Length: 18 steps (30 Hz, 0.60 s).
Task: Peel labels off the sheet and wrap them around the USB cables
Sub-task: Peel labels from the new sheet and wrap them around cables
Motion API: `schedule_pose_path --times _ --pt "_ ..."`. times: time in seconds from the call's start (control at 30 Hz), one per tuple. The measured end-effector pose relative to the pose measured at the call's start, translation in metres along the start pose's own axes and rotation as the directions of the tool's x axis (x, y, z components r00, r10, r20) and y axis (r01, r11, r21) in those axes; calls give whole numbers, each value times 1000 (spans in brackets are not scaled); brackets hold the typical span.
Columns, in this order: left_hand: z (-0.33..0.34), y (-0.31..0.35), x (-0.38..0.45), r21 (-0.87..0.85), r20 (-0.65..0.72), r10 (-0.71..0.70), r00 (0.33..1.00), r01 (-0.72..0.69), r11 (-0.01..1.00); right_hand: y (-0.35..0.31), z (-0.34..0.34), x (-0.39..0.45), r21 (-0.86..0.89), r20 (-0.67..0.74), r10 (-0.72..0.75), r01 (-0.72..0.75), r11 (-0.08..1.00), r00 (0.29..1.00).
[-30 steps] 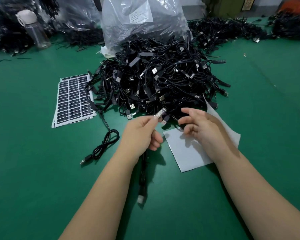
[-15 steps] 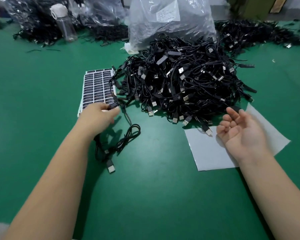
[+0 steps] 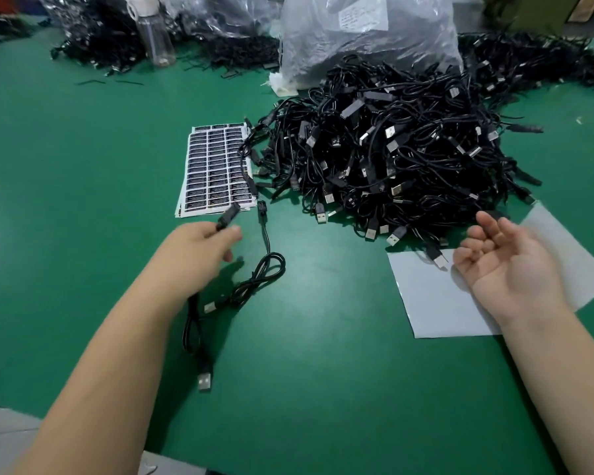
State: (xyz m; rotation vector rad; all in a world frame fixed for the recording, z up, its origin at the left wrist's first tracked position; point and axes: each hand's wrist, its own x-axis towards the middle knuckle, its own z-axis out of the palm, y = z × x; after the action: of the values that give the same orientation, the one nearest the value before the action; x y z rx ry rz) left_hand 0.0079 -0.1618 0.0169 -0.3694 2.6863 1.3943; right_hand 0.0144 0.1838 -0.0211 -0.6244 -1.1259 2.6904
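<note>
My left hand [image 3: 199, 246] pinches a black USB cable [image 3: 199, 341] by its small connector end, just below the sheet of black labels [image 3: 216, 168]. The cable hangs under my wrist, and its USB plug lies on the green table nearer to me. A second coiled cable [image 3: 258, 279] lies right of my left hand. My right hand [image 3: 504, 265] rests palm up with loosely curled fingers on a blank white backing sheet [image 3: 429, 303] and holds nothing. A big pile of black USB cables [image 3: 391, 159] sits behind both hands.
A clear plastic bag [image 3: 367, 32] stands behind the pile. A plastic bottle [image 3: 153, 32] stands at the back left among more cable heaps [image 3: 535, 60]. The green table [image 3: 323, 389] stretches toward me.
My left hand carried the cable from the centre to the left, stopping below the label sheet. My right hand turned palm up and let go, resting on the white sheet.
</note>
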Motion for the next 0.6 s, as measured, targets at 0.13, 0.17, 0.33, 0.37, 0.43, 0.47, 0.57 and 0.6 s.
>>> schedule_pose_path --times 0.13,0.17,0.33,0.37,0.43,0.47,0.57,0.6 --pt "-4 21 29 -258 58 -107 993 119 959 0 1 1 -1 9 5 -5 1000 1000" --pt "0 26 35 -212 66 -101 993 113 971 0 1 1 -7 8 3 -3 1000 1000" --pt "22 25 37 217 92 36 995 -55 975 1 0 1 -6 7 4 -4 1000 1000" --pt "25 22 31 314 90 68 994 -93 945 1 0 1 -8 3 5 -5 1000 1000" --pt "32 16 21 525 104 125 987 -161 836 1 1 2 -8 1 6 -6 1000 1000" --pt "34 12 16 584 107 147 983 -182 791 1 2 2 -6 0 8 -8 1000 1000" --pt "33 9 5 652 106 204 973 -223 725 0 3 1 29 -8 25 -25 999 1000" --pt "32 9 2 678 114 215 970 -234 697 -1 3 1 62 -10 37 -37 997 999"
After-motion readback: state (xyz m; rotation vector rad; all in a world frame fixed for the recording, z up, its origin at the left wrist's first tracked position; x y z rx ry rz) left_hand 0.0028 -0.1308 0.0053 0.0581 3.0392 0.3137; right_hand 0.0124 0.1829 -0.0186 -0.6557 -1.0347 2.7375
